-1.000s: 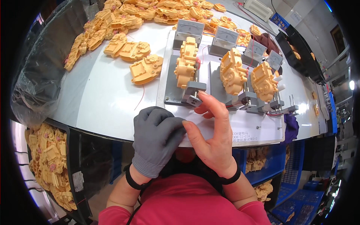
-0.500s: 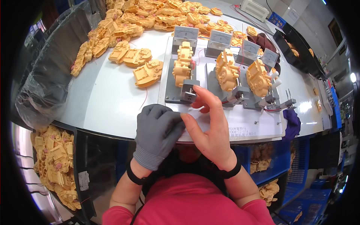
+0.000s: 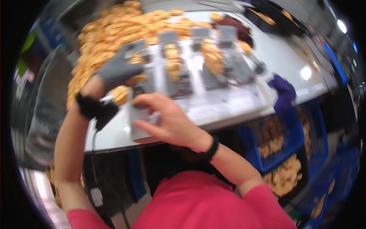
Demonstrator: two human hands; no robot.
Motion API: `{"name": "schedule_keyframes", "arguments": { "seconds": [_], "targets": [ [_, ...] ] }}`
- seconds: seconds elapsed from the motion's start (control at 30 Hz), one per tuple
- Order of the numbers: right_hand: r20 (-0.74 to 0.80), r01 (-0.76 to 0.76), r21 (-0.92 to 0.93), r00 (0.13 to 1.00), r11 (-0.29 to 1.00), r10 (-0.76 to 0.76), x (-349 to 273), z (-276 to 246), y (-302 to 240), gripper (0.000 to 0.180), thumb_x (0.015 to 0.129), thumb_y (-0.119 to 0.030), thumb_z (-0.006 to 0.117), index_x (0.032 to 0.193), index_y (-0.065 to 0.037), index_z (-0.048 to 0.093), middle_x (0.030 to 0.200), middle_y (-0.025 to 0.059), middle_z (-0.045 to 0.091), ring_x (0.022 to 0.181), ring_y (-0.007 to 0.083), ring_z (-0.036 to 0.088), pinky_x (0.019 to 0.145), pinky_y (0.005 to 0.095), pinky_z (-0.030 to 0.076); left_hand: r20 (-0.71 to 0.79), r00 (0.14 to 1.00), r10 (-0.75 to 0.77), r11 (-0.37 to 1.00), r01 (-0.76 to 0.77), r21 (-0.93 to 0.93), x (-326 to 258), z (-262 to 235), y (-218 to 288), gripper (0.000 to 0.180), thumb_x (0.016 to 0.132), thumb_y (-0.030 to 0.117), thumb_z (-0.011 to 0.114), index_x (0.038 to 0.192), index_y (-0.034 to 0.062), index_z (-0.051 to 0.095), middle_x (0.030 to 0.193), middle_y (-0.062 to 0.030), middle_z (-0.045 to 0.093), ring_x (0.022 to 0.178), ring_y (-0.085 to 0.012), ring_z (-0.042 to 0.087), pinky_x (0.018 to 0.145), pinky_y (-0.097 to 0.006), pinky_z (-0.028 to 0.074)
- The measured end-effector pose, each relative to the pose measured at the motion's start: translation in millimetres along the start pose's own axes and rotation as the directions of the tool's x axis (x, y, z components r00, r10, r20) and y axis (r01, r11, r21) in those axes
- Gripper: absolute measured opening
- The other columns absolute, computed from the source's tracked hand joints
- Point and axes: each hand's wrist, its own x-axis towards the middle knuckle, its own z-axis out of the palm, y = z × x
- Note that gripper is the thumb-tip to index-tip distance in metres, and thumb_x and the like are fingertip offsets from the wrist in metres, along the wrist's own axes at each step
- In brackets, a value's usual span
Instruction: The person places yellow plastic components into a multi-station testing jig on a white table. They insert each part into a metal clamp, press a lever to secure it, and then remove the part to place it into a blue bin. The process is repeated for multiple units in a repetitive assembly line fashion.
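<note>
Frame is motion-blurred, so read this with margin. At 9 o'clock the clear bag (image 3: pixel 42 126) hangs off the table (image 3: pixel 114 133) edge, well apart from both hands. Left hand (image 3: pixel 116 70), grey-gloved, is up at about 10–11 o'clock over the near edge of the heap of tan moulded parts (image 3: pixel 114 34); its grip looks curled down onto one tan part (image 3: pixel 133 78) under the fingers, but with the blur I cannot tell whether it is actually clamped or just resting on it. A second tan part (image 3: pixel 120 93) sits just below the wrist, beside the black wrist strap (image 3: pixel 91 107) and its dangling cable (image 3: pixel 93 152). Risk: that cable hangs over the table edge and could snag or drag loose pieces off. Right hand (image 3: pixel 167 120), bare, sits near centre with fingers spread, grip released, holding nothing, fingertips near the grey fixture base (image 3: pixel 152 80). Risk: a bare hand close to the clamping fixtures (image 3: pixel 213 65) at 12 o'clock could get pinched if a clamp closes. Parts seated in those fixtures are too blurred to judge, so a mis-seated one can't be ruled out. At 2 o'clock a purple glove (image 3: pixel 284 93) lies at the table edge above the blue bins (image 3: pixel 289 152) of tan parts; an elbow could nudge it over.
</note>
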Motion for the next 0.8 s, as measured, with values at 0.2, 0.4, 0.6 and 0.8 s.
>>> {"name": "schedule_keyframes", "arguments": {
  "seconds": [0.2,0.4,0.6,0.8],
  "targets": [
    [-0.121,0.162,0.02,0.98,0.987,-0.158,-6.2,9.0,15.1,0.038,0.08,-0.02,0.073,0.111,-0.002,0.06,0.098,0.0148,0.06,0.094,0.0337,0.058,0.085,0.0407,0.048,0.002,0.999,-0.054,0.998,0.054,0.028,17.0,-7.8,-30.7,0.063,0.084,0.017,0.064,0.141,0.0044,0.041,0.107,-0.0079,0.06,0.086,-0.0124,0.057,0.068,-0.025,0.05],
    [-0.12,0.138,0.022,0.984,0.99,-0.134,-7.9,6.8,13.1,0.041,0.078,-0.026,0.074,0.108,-0.002,0.059,0.096,0.0153,0.059,0.09,0.0352,0.06,0.081,0.0408,0.049,-0.219,0.964,0.15,0.969,-0.188,-0.163,35.7,-93.3,-24.1,0.062,0.089,0.016,0.066,0.143,0.0056,0.039,0.115,-0.0118,0.058,0.094,-0.019,0.06,0.077,-0.03,0.051],
    [-0.144,-0.191,0.569,0.934,0.8,0.326,-39.3,-25.7,-21.7,0.077,0.085,-0.038,0.074,0.141,-0.003,0.034,0.121,0.0214,0.056,0.101,0.0278,0.064,0.086,0.0392,0.053,0.096,0.969,0.229,0.973,-0.224,-0.057,-99.3,16.2,103.4,0.065,0.088,0.014,0.069,0.143,0.0031,0.039,0.131,-0.0158,0.052,0.113,-0.0261,0.056,0.097,-0.038,0.047],
    [0.042,-0.66,0.629,0.556,0.411,0.83,-146.3,-118.1,-47.5,0.056,0.077,0.005,0.073,0.127,-0.002,0.051,0.111,0.0066,0.064,0.101,0.02,0.067,0.092,0.0365,0.055,0.469,0.745,0.474,0.868,-0.483,-0.111,-114.5,81.5,90.6,0.073,0.084,0.019,0.077,0.144,-0.0016,0.041,0.131,-0.0216,0.051,0.111,-0.0302,0.06,0.093,-0.037,0.05]
  ]
}}
